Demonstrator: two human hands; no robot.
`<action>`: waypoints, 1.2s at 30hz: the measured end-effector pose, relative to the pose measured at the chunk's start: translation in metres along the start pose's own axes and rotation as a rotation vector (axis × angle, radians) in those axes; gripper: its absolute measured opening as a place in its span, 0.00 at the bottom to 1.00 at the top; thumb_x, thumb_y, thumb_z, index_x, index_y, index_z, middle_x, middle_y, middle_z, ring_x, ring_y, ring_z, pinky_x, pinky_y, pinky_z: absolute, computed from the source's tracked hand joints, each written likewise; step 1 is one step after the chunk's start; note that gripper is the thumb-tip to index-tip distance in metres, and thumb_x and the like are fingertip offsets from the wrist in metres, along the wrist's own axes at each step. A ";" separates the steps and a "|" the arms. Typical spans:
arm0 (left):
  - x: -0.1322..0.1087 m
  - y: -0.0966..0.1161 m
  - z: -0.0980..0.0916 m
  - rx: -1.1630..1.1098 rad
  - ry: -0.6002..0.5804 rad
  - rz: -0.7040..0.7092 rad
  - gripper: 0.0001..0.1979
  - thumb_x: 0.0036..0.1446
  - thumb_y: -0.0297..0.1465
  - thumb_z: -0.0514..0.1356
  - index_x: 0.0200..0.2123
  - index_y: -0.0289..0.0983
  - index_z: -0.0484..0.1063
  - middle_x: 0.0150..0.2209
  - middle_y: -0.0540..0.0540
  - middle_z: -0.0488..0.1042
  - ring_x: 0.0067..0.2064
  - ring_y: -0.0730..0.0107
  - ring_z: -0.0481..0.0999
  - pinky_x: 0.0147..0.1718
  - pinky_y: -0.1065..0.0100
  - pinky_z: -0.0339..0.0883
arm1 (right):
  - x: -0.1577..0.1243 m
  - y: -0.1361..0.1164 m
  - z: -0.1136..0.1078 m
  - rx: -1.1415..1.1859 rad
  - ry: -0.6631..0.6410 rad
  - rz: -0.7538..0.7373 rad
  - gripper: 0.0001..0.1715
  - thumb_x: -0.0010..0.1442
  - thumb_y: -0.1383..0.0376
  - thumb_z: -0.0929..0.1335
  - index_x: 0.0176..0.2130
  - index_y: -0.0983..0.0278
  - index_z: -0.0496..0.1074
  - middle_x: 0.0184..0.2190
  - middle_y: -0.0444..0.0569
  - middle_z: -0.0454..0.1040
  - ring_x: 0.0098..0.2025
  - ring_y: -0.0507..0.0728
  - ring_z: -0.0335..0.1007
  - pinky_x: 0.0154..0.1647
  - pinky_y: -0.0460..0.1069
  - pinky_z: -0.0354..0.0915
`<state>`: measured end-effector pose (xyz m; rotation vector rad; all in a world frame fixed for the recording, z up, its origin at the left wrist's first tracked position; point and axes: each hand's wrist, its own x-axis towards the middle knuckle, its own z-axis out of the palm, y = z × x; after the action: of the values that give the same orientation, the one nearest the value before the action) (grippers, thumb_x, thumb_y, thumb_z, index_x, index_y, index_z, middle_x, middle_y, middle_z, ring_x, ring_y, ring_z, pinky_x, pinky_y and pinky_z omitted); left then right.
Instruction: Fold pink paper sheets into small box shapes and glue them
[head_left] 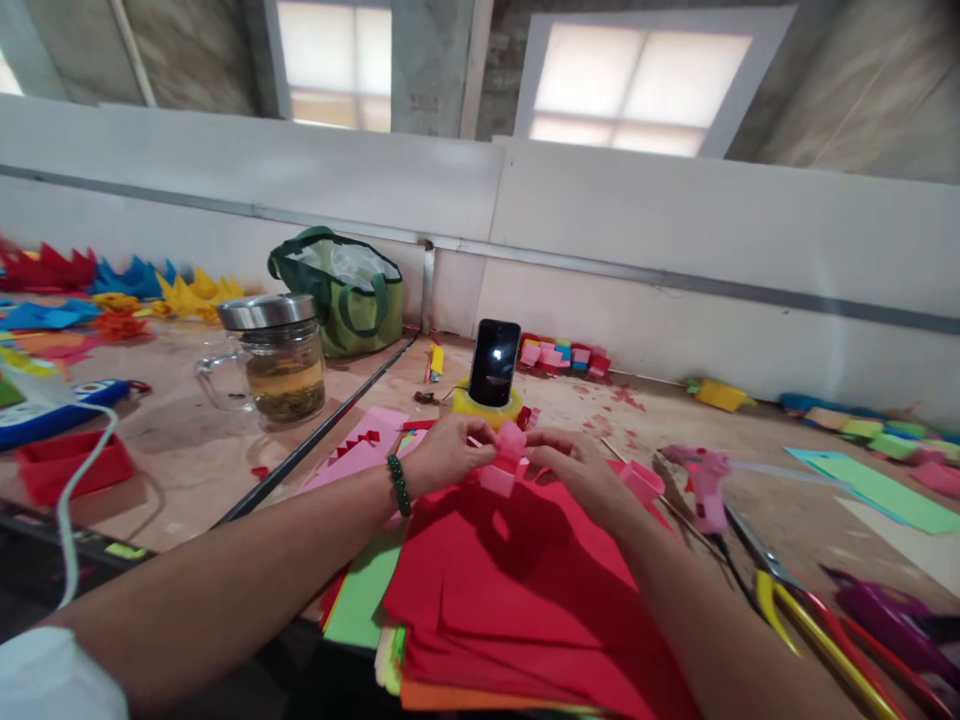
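Observation:
Between my two hands is a small folded pink paper piece [498, 478] with a red paper strip across its middle, held above a stack of red paper sheets [517, 590]. My left hand [455, 453], with a green bead bracelet at the wrist, pinches the piece from the left. On the other side, the fingers and thumb of my right hand [571, 468] close on its right edge. A pink folded paper box [642, 482] lies just beyond my right wrist. Pink sheets with small red paper bits [365, 447] lie left of my left hand.
A phone [495, 362] stands on a yellow holder ahead. At right are a pink hot glue gun [709, 485], scissors [780, 585] and green sheets [885, 490]. Leftward stand a glass tea mug [283, 375], a green bag [367, 315] and a red paper box [71, 467].

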<state>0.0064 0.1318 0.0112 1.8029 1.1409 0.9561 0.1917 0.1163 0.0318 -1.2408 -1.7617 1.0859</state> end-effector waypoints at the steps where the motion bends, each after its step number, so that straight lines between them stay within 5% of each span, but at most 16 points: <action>1: 0.001 0.000 -0.001 -0.032 -0.002 0.026 0.05 0.46 0.26 0.57 0.26 0.32 0.72 0.23 0.51 0.71 0.25 0.76 0.67 0.24 0.75 0.58 | 0.000 -0.001 -0.002 0.021 -0.016 0.001 0.11 0.49 0.63 0.66 0.32 0.65 0.76 0.24 0.44 0.73 0.26 0.51 0.70 0.28 0.45 0.65; 11: 0.005 -0.005 -0.002 -0.294 -0.228 0.031 0.11 0.51 0.34 0.59 0.37 0.33 0.71 0.32 0.48 0.73 0.29 0.75 0.70 0.29 0.73 0.64 | 0.005 0.010 -0.015 0.019 -0.171 -0.101 0.12 0.52 0.61 0.69 0.34 0.64 0.80 0.25 0.45 0.77 0.25 0.49 0.72 0.29 0.45 0.69; 19: 0.000 -0.001 -0.002 -0.272 -0.227 0.068 0.10 0.46 0.29 0.63 0.35 0.33 0.72 0.32 0.47 0.75 0.32 0.72 0.72 0.32 0.72 0.65 | 0.004 0.007 -0.012 0.073 -0.171 -0.091 0.10 0.52 0.62 0.70 0.33 0.64 0.80 0.24 0.43 0.77 0.23 0.48 0.72 0.27 0.43 0.69; 31: -0.004 0.005 -0.002 0.010 -0.106 0.307 0.09 0.44 0.18 0.54 0.26 0.34 0.72 0.25 0.50 0.74 0.28 0.74 0.71 0.29 0.74 0.64 | 0.004 0.013 -0.010 -0.035 -0.173 -0.221 0.14 0.56 0.57 0.68 0.33 0.63 0.80 0.25 0.44 0.77 0.25 0.49 0.68 0.27 0.44 0.65; 36: -0.007 0.007 0.000 0.095 -0.055 0.264 0.12 0.41 0.17 0.54 0.27 0.35 0.74 0.37 0.47 0.78 0.43 0.68 0.74 0.46 0.69 0.65 | 0.003 0.011 -0.011 -0.046 -0.145 -0.243 0.14 0.55 0.59 0.69 0.36 0.63 0.81 0.25 0.44 0.77 0.25 0.49 0.66 0.26 0.44 0.62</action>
<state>0.0069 0.1237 0.0162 2.0813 0.9428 1.0094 0.2047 0.1237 0.0259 -0.9639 -1.9978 1.0186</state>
